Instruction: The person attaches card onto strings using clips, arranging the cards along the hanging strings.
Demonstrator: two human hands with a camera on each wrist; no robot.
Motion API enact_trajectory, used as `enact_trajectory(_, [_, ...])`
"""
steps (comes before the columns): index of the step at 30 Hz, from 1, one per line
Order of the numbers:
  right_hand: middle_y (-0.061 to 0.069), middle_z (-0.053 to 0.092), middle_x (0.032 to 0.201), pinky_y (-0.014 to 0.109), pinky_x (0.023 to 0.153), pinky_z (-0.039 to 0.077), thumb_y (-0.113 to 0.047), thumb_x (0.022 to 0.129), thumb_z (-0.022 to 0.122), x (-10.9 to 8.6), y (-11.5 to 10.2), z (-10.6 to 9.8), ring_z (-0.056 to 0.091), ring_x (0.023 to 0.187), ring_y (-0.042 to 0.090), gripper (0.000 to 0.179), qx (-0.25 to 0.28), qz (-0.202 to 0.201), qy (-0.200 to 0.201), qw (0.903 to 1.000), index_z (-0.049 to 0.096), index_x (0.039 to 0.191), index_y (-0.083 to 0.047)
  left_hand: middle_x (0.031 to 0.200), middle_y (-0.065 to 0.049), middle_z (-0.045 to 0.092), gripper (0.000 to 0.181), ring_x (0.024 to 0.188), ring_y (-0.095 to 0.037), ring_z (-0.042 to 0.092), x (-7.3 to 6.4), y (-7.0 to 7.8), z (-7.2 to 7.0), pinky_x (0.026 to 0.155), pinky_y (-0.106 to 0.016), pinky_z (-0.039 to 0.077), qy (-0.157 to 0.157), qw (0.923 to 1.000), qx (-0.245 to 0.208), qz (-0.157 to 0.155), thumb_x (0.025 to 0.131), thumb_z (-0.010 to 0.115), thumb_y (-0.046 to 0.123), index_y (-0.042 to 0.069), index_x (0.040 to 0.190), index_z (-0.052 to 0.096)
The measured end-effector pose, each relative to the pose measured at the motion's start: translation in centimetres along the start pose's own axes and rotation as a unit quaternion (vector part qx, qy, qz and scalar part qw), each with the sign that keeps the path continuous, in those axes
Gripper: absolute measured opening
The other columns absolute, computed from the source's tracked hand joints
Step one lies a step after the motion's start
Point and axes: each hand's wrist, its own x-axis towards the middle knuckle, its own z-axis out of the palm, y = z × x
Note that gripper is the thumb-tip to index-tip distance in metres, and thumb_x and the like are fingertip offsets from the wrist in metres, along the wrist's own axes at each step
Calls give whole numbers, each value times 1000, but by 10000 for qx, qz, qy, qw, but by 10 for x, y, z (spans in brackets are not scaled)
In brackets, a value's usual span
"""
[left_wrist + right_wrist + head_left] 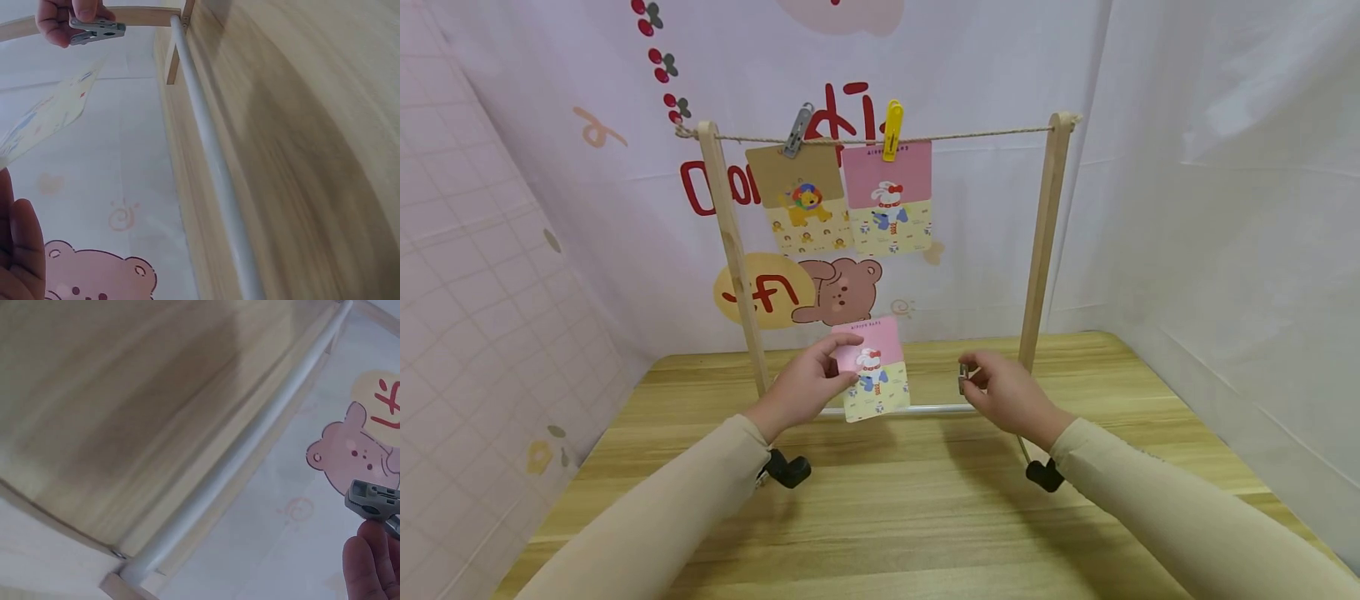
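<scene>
My left hand (811, 379) pinches the left edge of a pink and pale-yellow card (880, 379) printed with a white cartoon dog. That card (53, 115) also shows at an angle in the left wrist view. In my right hand (1003, 392) a grey clothespin (963, 379) sits between thumb and fingers. Its jaws face away from the fingers in the right wrist view, where the clothespin (375, 501) shows close up. Above, a brown lion card (801, 196) hangs from a rope (985, 134) by another grey clothespin (798, 130), and a pink dog card (887, 200) by a yellow clothespin (892, 131).
Two wooden posts (1045, 242) carry the rope, with a white rod (940, 408) low between them. Black clamp-like feet (790, 469) sit by the posts on the wooden table (880, 533). A printed curtain (970, 275) hangs behind.
</scene>
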Motion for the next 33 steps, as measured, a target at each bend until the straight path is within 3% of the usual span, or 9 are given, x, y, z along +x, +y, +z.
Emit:
enact_trajectory(11, [14, 70, 110, 34, 75, 63, -4, 98, 66, 9, -9, -17, 77, 94, 26, 25, 222, -189, 405, 9988, 62, 123, 1, 116, -8, 67, 46, 88, -22, 60, 15, 15, -1, 71, -24, 52, 88, 9992, 190, 345, 102, 70, 12, 22, 145, 58])
enact_trajectory(24, [10, 73, 102, 39, 76, 63, -1, 96, 69, 16, -18, -30, 77, 90, 25, 22, 300, -730, 1028, 9916, 65, 117, 2, 87, -5, 59, 37, 75, -20, 51, 32, 39, 2, 62, -26, 42, 257, 9948, 593, 783, 102, 70, 15, 22, 138, 65])
enact_trajectory(33, [12, 73, 104, 22, 75, 60, 5, 93, 70, 20, -22, -40, 76, 89, 26, 22, 607, -972, 1293, 9850, 66, 115, 2, 89, -3, 63, 34, 76, -19, 52, 43, 49, 6, 63, -25, 43, 233, 9932, 498, 1029, 103, 68, 12, 21, 136, 67])
